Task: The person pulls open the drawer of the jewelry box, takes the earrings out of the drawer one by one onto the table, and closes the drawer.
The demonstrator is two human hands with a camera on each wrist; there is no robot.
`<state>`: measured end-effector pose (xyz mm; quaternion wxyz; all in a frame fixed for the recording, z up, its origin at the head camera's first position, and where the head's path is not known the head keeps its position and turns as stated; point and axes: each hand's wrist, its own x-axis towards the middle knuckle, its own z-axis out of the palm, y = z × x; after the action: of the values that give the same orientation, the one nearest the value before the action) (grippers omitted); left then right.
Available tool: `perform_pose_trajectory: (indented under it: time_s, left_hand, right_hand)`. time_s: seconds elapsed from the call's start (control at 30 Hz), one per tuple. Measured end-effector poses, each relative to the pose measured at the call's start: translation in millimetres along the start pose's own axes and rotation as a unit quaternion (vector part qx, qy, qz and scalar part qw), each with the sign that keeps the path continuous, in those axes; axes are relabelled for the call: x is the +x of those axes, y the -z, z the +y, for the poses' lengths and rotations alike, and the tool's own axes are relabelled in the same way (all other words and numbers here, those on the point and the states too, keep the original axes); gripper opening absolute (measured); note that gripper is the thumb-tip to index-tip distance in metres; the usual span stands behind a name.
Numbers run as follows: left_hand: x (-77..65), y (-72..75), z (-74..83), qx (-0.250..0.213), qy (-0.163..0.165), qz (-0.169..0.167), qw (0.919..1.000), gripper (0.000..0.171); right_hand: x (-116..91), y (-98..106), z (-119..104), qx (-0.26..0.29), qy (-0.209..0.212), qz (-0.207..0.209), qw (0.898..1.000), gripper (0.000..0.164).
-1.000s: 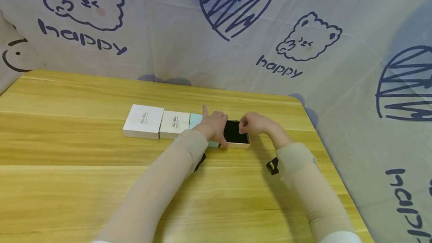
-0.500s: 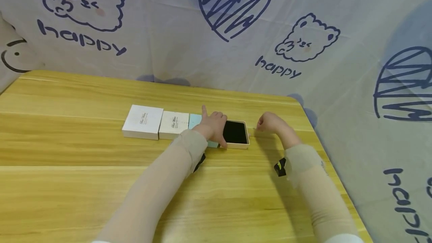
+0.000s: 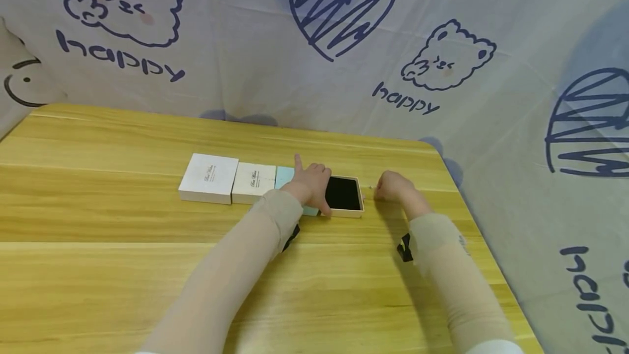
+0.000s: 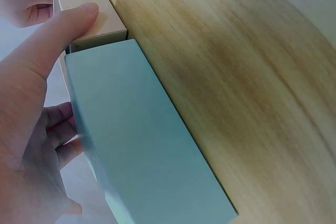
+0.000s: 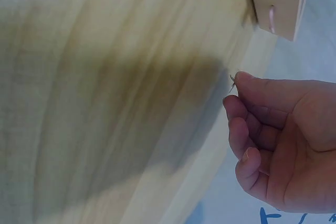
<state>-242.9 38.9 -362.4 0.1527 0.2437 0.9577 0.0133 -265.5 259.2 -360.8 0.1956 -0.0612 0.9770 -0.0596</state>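
A slide-out gift box stands on the wooden table, its cream drawer (image 3: 346, 213) pulled out rightward from the light blue sleeve (image 4: 131, 124). Black lining (image 3: 344, 194) shows inside the drawer. My left hand (image 3: 312, 183) spans the box where drawer and sleeve meet. Its thumb (image 4: 86, 17) presses the drawer's near side, and the other fingers are on the far side. Right of the drawer, my right hand (image 3: 395, 186) pinches a tiny thin, pointed piece (image 5: 232, 82) between thumb and forefinger. Its exact kind I cannot tell. A pink ribbon pull (image 5: 272, 18) is on the drawer's end.
Left of the blue sleeve, a cream box (image 3: 253, 178) and a larger white box (image 3: 208, 173) stand in the same row. A printed cloth (image 3: 245, 42) hangs behind the table (image 3: 123, 277) and along its right side.
My right hand has moved right, from over the black lining to beside the drawer, and then slightly down towards the table. The left hand and the boxes have stayed put.
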Motion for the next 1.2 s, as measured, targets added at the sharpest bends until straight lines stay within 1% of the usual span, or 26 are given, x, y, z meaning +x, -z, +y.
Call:
perform_pose_trajectory:
  time_s: [0.13, 0.23, 0.47, 0.57, 0.67, 0.73, 0.8, 0.87, 0.93, 0.97, 1.03, 1.13, 1.2]
  left_hand:
    - [-0.3, 0.5, 0.2, -0.001, 0.001, -0.001, 1.0000, 0.097]
    - [0.0, 0.0, 0.0, -0.002, 0.001, 0.001, 1.0000, 0.097]
    - [0.5, -0.7, 0.0, -0.001, 0.001, 0.003, 1.0000, 0.096]
    - [0.0, -0.2, 0.1, 0.001, 0.001, 0.001, 1.0000, 0.096]
    - [-0.9, 0.5, 0.0, 0.001, 0.001, 0.000, 1.0000, 0.097]
    - [-1.1, 0.8, -0.2, -0.001, 0.001, 0.002, 1.0000, 0.097]
    - [-0.8, 0.9, -0.3, -0.001, 0.002, 0.002, 1.0000, 0.098]
    - [0.1, 0.7, -0.4, 0.000, 0.005, 0.003, 1.0000, 0.098]
    - [1.1, 0.5, -0.3, 0.002, 0.007, 0.002, 1.0000, 0.099]
    - [1.5, 0.3, -0.2, 0.003, 0.008, 0.001, 1.0000, 0.099]
    - [2.1, 0.1, 0.1, 0.005, 0.010, 0.001, 0.9999, 0.100]
    - [2.6, -0.3, 0.5, 0.006, 0.009, 0.001, 0.9999, 0.099]
    - [3.1, -0.8, 0.5, 0.004, 0.008, 0.003, 1.0000, 0.097]
  right_hand:
    - [3, -2, -1, -0.013, -0.025, -0.001, 1.000, 0.033]
    - [3, -2, -2, -0.018, -0.029, 0.001, 0.999, 0.032]
    - [1, -2, -4, -0.020, -0.034, 0.013, 0.999, 0.017]
    - [-1, -1, -5, -0.015, -0.043, 0.012, 0.999, 0.017]
    - [-3, 4, -6, -0.002, -0.048, 0.035, 0.998, 0.019]
    - [-4, 8, -8, 0.021, -0.024, 0.052, 0.998, 0.025]
    - [-4, 13, -11, 0.053, 0.028, 0.056, 0.997, 0.041]
    - [-4, 15, -15, 0.083, 0.080, 0.029, 0.993, 0.063]
    - [-4, 15, -19, 0.097, 0.121, -0.012, 0.988, 0.081]
    - [-4, 14, -21, 0.092, 0.135, -0.029, 0.986, 0.087]
    - [-4, 10, -26, 0.071, 0.147, -0.055, 0.985, 0.097]
    - [-5, 4, -31, 0.031, 0.159, -0.073, 0.984, 0.103]
    - [-4, 1, -33, 0.007, 0.163, -0.075, 0.984, 0.105]
